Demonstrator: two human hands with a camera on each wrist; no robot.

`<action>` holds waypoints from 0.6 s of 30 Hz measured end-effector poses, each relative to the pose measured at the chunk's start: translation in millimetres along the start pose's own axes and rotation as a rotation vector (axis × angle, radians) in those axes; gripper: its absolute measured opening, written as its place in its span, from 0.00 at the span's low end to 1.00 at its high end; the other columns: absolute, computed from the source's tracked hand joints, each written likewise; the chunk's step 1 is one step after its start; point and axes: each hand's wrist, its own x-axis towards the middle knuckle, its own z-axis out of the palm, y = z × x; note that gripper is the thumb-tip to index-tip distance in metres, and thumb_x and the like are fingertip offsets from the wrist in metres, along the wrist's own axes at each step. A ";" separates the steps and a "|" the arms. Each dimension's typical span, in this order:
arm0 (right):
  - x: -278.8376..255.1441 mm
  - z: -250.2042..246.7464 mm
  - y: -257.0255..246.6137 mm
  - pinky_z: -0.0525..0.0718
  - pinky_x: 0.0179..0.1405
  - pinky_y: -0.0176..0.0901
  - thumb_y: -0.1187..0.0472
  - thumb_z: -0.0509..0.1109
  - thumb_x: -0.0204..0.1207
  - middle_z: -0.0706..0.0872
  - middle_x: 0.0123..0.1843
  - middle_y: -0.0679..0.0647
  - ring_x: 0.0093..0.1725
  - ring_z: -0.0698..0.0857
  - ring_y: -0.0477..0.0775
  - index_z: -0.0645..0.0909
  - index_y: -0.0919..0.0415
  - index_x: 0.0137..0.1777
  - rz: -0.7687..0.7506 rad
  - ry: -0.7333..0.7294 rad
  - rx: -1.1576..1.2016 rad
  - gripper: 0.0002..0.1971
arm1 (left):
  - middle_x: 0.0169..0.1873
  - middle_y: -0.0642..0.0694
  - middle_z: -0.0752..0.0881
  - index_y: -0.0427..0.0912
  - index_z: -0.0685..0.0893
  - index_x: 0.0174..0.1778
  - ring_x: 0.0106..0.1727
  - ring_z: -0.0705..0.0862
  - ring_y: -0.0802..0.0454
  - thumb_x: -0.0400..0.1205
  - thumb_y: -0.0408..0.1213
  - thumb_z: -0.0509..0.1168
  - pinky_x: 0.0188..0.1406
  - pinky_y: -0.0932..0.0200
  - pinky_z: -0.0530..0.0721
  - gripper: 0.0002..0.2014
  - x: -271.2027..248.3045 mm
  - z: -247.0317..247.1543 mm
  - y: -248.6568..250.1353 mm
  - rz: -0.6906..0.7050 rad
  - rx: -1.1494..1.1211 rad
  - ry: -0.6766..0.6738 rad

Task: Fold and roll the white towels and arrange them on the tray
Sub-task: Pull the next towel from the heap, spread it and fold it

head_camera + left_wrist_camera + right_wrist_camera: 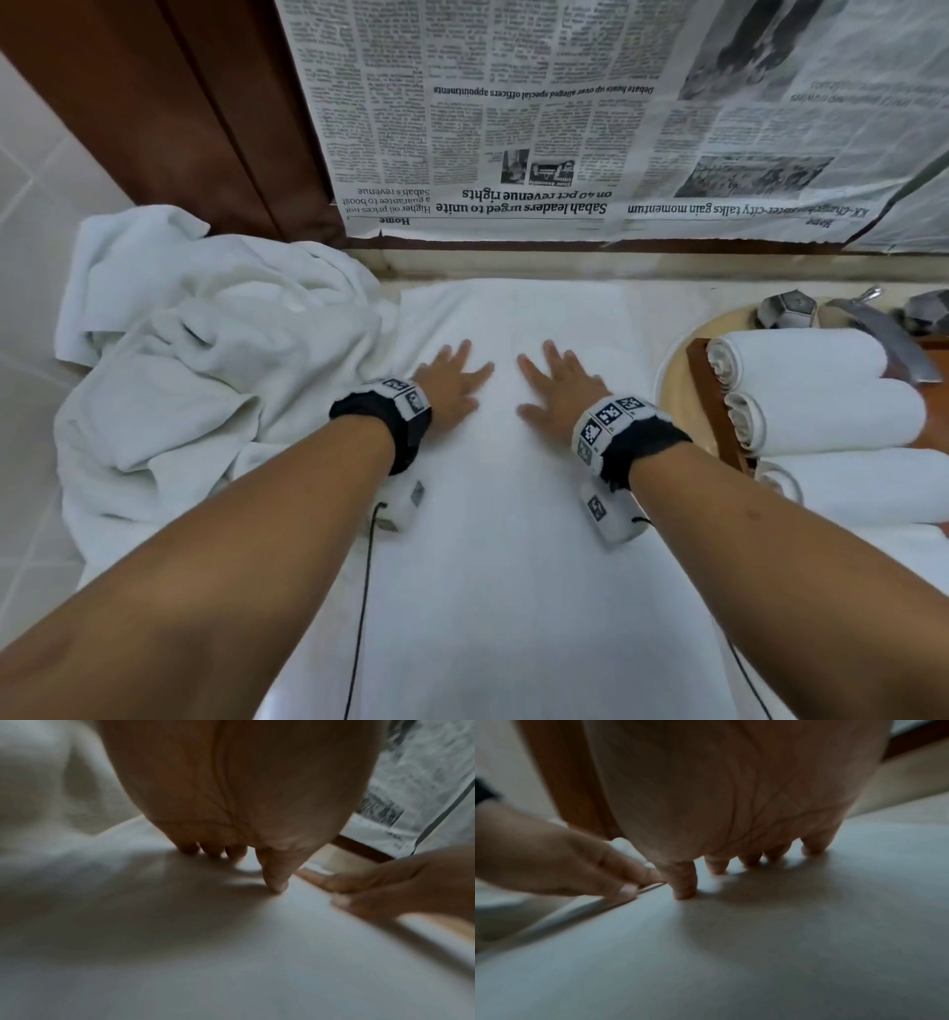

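A white towel (513, 514) lies folded into a long flat strip down the middle of the counter. Both hands rest flat on its far half, fingers straight and spread. My left hand (452, 377) presses left of centre, and my right hand (557, 383) presses beside it, thumbs a short gap apart. The wrist views show the left hand (231, 850) and the right hand (744, 858) with fingertips down on the cloth. At the right, three rolled white towels (821, 401) lie side by side on a wooden tray (714, 406).
A heap of crumpled white towels (195, 360) fills the left of the counter. Newspaper (565, 128) covers the wall behind. A metal tap (868, 318) with two handles stands over the basin (672, 370) under the tray. A brown wooden frame (205, 113) rises at the back left.
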 end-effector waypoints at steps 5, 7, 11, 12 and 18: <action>13.5 -23.7 30.2 0.55 0.83 0.67 0.44 0.54 0.86 0.33 0.89 0.57 0.87 0.41 0.65 0.41 0.45 0.88 0.281 0.058 0.108 0.35 | 0.86 0.38 0.40 0.44 0.46 0.87 0.86 0.47 0.37 0.91 0.45 0.49 0.82 0.46 0.55 0.30 12.8 -26.3 -22.3 -0.179 -0.082 0.101; 12.8 -23.6 20.5 0.55 0.84 0.65 0.44 0.55 0.86 0.32 0.88 0.58 0.87 0.40 0.65 0.39 0.45 0.88 0.201 0.089 0.039 0.37 | 0.87 0.40 0.45 0.46 0.51 0.87 0.86 0.50 0.40 0.91 0.43 0.49 0.84 0.45 0.55 0.28 17.5 -33.3 -5.6 -0.099 -0.147 0.188; 9.0 -0.2 14.9 0.47 0.85 0.63 0.38 0.52 0.86 0.29 0.88 0.54 0.88 0.37 0.60 0.36 0.42 0.88 0.007 0.086 0.051 0.37 | 0.86 0.42 0.34 0.53 0.40 0.87 0.86 0.38 0.39 0.88 0.58 0.48 0.83 0.38 0.44 0.35 28.6 -11.5 -13.0 -0.112 0.003 0.082; 11.3 -1.1 21.0 0.47 0.85 0.63 0.36 0.51 0.86 0.29 0.88 0.54 0.88 0.37 0.60 0.36 0.42 0.87 0.054 0.085 0.079 0.37 | 0.85 0.41 0.32 0.51 0.37 0.86 0.86 0.36 0.39 0.87 0.63 0.48 0.83 0.39 0.42 0.39 28.5 -9.1 -24.3 -0.168 0.024 0.096; 12.8 -30.9 35.0 0.50 0.85 0.64 0.39 0.55 0.85 0.30 0.88 0.59 0.88 0.39 0.64 0.37 0.47 0.88 0.266 0.110 0.057 0.39 | 0.86 0.44 0.36 0.49 0.39 0.87 0.87 0.39 0.45 0.89 0.54 0.49 0.83 0.39 0.41 0.35 27.6 -14.8 -6.7 -0.228 0.041 0.234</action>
